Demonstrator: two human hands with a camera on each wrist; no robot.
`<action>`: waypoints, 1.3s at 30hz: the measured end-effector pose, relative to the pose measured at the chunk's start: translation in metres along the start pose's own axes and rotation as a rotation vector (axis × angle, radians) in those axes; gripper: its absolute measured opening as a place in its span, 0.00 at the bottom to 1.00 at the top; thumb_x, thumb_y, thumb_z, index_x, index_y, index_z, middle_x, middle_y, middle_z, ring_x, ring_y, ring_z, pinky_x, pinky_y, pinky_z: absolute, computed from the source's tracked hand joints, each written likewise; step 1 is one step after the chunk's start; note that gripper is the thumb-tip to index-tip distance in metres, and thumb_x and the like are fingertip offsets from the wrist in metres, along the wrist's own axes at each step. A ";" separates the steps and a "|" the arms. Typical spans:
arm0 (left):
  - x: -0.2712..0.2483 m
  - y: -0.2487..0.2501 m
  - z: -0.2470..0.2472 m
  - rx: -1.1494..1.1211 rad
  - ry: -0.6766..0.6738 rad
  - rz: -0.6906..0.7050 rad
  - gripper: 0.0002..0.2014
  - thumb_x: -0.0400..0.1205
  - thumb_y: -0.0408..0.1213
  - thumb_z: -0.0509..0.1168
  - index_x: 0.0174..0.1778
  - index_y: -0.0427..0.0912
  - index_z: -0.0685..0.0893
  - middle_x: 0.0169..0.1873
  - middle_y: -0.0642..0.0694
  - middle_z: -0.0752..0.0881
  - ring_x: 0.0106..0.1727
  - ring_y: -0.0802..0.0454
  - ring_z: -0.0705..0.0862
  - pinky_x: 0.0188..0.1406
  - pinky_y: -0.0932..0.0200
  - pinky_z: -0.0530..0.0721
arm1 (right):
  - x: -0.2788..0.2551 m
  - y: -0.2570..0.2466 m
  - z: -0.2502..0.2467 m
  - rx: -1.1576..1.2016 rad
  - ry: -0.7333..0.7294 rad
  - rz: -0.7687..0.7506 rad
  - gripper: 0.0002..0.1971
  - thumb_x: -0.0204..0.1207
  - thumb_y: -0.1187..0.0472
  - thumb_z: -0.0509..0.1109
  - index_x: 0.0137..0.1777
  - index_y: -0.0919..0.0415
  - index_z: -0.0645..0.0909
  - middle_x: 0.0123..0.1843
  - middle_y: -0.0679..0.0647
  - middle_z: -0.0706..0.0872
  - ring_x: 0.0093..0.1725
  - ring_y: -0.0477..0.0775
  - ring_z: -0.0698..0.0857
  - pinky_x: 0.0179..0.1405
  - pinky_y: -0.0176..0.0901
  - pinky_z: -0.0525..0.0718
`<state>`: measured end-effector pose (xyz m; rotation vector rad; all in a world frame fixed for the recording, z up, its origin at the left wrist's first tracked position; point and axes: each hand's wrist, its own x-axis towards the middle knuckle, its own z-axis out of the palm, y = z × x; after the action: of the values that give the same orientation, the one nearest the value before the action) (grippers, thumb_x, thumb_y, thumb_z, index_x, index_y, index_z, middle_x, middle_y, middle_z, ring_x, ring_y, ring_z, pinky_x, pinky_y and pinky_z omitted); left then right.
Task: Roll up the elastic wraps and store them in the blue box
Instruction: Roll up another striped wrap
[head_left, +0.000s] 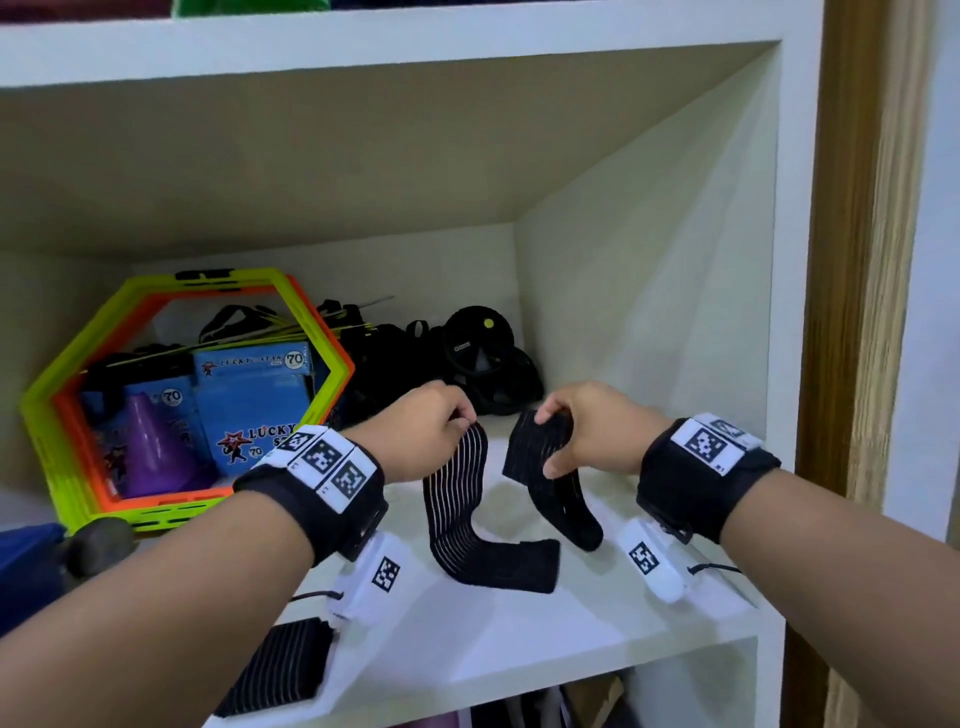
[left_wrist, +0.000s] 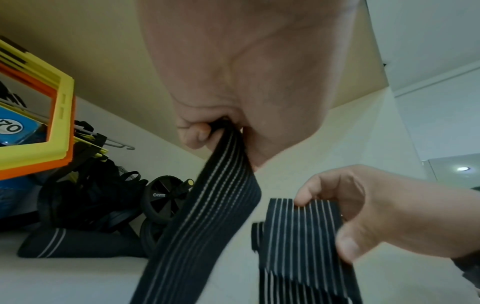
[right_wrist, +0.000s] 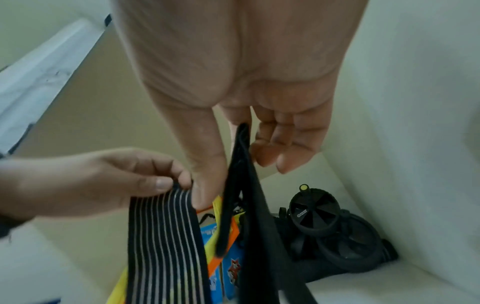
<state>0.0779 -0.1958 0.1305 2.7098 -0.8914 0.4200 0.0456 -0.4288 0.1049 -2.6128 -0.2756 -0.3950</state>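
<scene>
My left hand (head_left: 465, 415) pinches the top end of a black elastic wrap with thin white stripes (head_left: 457, 493). That wrap hangs down and its lower end lies on the white shelf (head_left: 519, 649). In the left wrist view, fingers and thumb (left_wrist: 215, 131) nip the band (left_wrist: 213, 205). My right hand (head_left: 550, 441) grips a folded length of black wrap (head_left: 524, 457) between thumb and fingers, with its tail trailing onto the shelf. The right wrist view shows that length (right_wrist: 259, 236) in the right hand (right_wrist: 239, 160). I cannot tell whether the two lengths join.
Another striped wrap (head_left: 280, 665) lies flat at the shelf's front left. Green and orange hexagon rings (head_left: 67, 395) lean at the back left, framing blue cartons (head_left: 249, 405) and a purple cone (head_left: 150, 447). Black wheels (head_left: 478, 348) stand behind my hands. A dark blue object (head_left: 26, 566) shows at the left edge.
</scene>
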 end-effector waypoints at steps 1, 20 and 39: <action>-0.001 -0.001 -0.002 0.002 0.007 0.005 0.09 0.86 0.37 0.63 0.61 0.47 0.83 0.56 0.49 0.78 0.54 0.52 0.81 0.50 0.61 0.79 | -0.002 -0.001 0.001 -0.094 -0.007 -0.003 0.29 0.60 0.56 0.87 0.62 0.50 0.82 0.57 0.47 0.82 0.55 0.52 0.84 0.46 0.44 0.80; -0.004 -0.009 0.009 -0.221 0.080 0.031 0.09 0.89 0.36 0.58 0.54 0.50 0.84 0.29 0.51 0.79 0.24 0.57 0.72 0.21 0.69 0.71 | -0.024 0.003 0.006 -0.121 -0.020 0.017 0.35 0.56 0.52 0.88 0.65 0.51 0.80 0.60 0.47 0.79 0.57 0.49 0.82 0.57 0.43 0.83; 0.000 0.002 0.022 -0.541 0.169 -0.027 0.10 0.84 0.30 0.68 0.48 0.50 0.89 0.37 0.45 0.87 0.31 0.60 0.80 0.34 0.68 0.77 | -0.035 0.003 0.005 0.501 0.273 0.040 0.17 0.80 0.53 0.73 0.37 0.67 0.81 0.31 0.57 0.83 0.32 0.51 0.79 0.38 0.46 0.78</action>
<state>0.0811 -0.2052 0.1105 2.1568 -0.7842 0.3366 0.0146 -0.4327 0.0879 -2.0456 -0.1977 -0.5783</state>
